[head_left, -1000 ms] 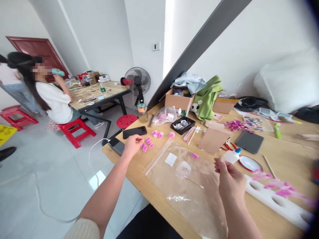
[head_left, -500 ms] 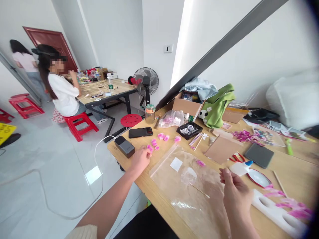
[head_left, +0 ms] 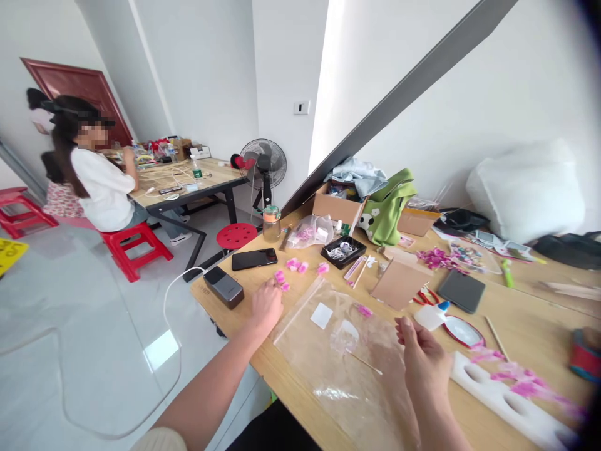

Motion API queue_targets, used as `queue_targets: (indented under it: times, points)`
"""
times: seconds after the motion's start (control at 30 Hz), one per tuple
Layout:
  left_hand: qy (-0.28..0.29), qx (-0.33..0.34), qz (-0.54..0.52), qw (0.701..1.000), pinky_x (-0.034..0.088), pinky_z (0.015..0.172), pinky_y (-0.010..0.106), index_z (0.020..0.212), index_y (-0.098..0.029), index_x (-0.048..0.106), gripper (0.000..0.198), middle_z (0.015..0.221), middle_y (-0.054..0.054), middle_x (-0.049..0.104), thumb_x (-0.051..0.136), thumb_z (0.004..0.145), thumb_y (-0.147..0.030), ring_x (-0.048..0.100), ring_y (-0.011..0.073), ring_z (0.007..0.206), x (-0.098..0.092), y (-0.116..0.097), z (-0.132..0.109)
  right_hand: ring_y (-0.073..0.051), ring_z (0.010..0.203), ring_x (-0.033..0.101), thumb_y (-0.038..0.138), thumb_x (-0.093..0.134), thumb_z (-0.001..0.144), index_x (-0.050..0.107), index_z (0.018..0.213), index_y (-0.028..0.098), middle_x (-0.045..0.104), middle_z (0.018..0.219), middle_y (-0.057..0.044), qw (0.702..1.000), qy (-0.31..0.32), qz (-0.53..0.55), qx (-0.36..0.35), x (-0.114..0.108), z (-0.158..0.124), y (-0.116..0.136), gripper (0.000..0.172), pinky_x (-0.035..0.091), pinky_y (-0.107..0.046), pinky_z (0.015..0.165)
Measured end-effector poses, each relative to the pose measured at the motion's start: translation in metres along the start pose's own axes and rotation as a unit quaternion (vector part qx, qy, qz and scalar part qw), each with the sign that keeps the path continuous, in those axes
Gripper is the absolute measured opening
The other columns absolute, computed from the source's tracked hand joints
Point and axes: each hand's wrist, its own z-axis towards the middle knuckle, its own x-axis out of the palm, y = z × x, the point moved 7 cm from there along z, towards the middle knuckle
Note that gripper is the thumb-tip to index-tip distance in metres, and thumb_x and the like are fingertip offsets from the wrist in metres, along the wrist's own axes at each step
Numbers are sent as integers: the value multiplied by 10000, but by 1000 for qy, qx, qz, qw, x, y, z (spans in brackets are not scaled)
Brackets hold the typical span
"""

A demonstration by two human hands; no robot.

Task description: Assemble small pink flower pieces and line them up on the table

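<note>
My left hand point(head_left: 266, 305) rests on the wooden table point(head_left: 530, 319) near its left edge. Its fingers are curled down onto small pink pieces point(head_left: 282, 280), and what they grip is hidden. More pink pieces point(head_left: 297, 265) lie just beyond. My right hand point(head_left: 422, 358) is raised over a clear plastic bag point(head_left: 342, 376), thumb and fingers pinched together on something I cannot make out. A thin wooden stick point(head_left: 364, 362) lies on the bag. To the right, pink flowers point(head_left: 521, 381) lie on a white foam holder point(head_left: 507, 404).
A power bank point(head_left: 226, 287) and a phone point(head_left: 254, 258) lie left of my left hand. Behind the bag are a black tray point(head_left: 344, 252), cardboard point(head_left: 399, 282), a glue bottle point(head_left: 429, 316), a red dish point(head_left: 462, 331) and a green bag point(head_left: 387, 207). Another person point(head_left: 101, 188) sits at a far table.
My left hand has come down from a raised pinch onto the pink pieces by the table edge. My right hand has stayed pinched above the bag. The view has shifted slightly.
</note>
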Motion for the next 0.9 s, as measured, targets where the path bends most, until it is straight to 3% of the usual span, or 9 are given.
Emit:
queue_targets:
  times: [0.2, 0.33, 0.4, 0.5, 0.57, 0.63, 0.73, 0.9]
  points:
    - [-32, 11, -12, 999, 439, 739, 295, 909, -181, 672, 242, 973, 111, 632, 466, 817, -96, 595, 216, 911, -19, -6, -5, -238, 708, 608, 625, 555, 754, 701, 896, 121, 691, 754, -94, 1000, 0, 15, -20, 1, 1, -1, 543, 435, -303, 622]
    - [-73, 37, -191, 978, 401, 654, 256, 724, -195, 659, 120, 795, 57, 626, 556, 786, -203, 577, 171, 742, -38, -27, -2, -216, 655, 571, 634, 537, 759, 687, 840, 110, 660, 696, -78, 998, 3, 30, -49, 4, -6, 8, 551, 411, -286, 592]
    - [-20, 43, -359, 932, 375, 589, 235, 664, -186, 654, 106, 678, 28, 604, 633, 727, -269, 534, 139, 631, -34, -48, 3, -198, 618, 543, 622, 545, 762, 678, 815, 115, 633, 647, -58, 996, 6, 45, -73, 6, -11, 17, 527, 392, -270, 560]
    - [140, 9, -579, 803, 259, 447, 208, 656, -163, 656, 226, 551, -21, 539, 732, 609, -370, 388, 67, 449, -9, -96, 5, -172, 588, 503, 593, 567, 768, 658, 777, 130, 610, 635, -42, 990, 8, 86, -110, 9, -16, 29, 472, 374, -257, 542]
    - [228, -14, -654, 722, 156, 395, 198, 656, -154, 648, 308, 478, -62, 456, 781, 529, -401, 264, 26, 380, 9, -129, 2, -154, 572, 475, 563, 564, 792, 639, 746, 142, 588, 620, -28, 984, 19, 106, -140, 11, -20, 38, 430, 365, -248, 539]
    - [272, -27, -698, 662, 114, 374, 188, 651, -150, 639, 346, 438, -87, 388, 814, 476, -392, 219, 14, 368, 23, -154, -2, -146, 587, 477, 528, 568, 810, 627, 723, 150, 583, 630, -22, 978, 36, 118, -168, 13, -23, 45, 392, 372, -241, 553]
    - [296, -46, -736, 608, 117, 356, 165, 657, -149, 639, 359, 443, -88, 382, 840, 446, -359, 244, 13, 384, 42, -173, -4, -147, 632, 508, 485, 568, 833, 644, 750, 152, 602, 679, -27, 970, 83, 127, -190, 19, -29, 53, 352, 399, -238, 592]
    - [311, -61, -761, 566, 119, 347, 157, 661, -140, 645, 339, 450, -82, 398, 847, 471, -336, 238, 6, 379, 61, -178, -9, -158, 691, 555, 440, 563, 854, 677, 794, 158, 630, 731, -35, 959, 153, 124, -203, 30, -34, 55, 309, 428, -251, 663]
